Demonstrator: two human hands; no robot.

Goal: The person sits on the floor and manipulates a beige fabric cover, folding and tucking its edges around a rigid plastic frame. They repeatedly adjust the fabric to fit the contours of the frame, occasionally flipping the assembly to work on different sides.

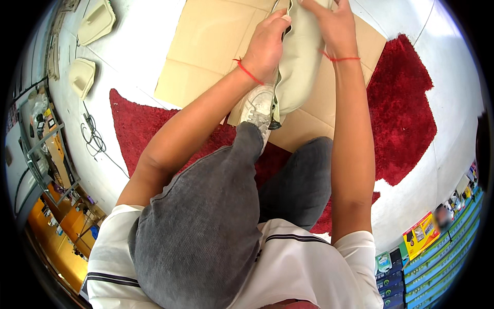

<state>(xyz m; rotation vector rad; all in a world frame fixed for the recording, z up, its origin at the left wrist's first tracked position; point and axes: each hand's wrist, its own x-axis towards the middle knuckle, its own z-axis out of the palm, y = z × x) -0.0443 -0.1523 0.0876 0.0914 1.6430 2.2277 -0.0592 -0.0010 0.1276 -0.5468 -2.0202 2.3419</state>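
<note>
A long beige padded piece [301, 59], its covering smooth like leather, lies on flattened cardboard [211, 36] in front of me. Its far end runs out of the top of the view. Along its left side is a loose edge with dark gaps under it. My left hand [265, 49] has its fingers closed on that edge. On the far right side, my right hand [337, 28] grips the piece, thumb over the top; its other fingertips are partly cut off by the frame. My shoe [257, 105] stands against the near left end of the piece.
Dark red shaggy rugs [404, 113] lie under and beside the cardboard on a pale floor. Two beige molded panels [96, 21] and a coiled black cable [92, 136] are at the left. Metal shelving [46, 139] stands far left; stacked blue boxes [442, 257] are at the lower right.
</note>
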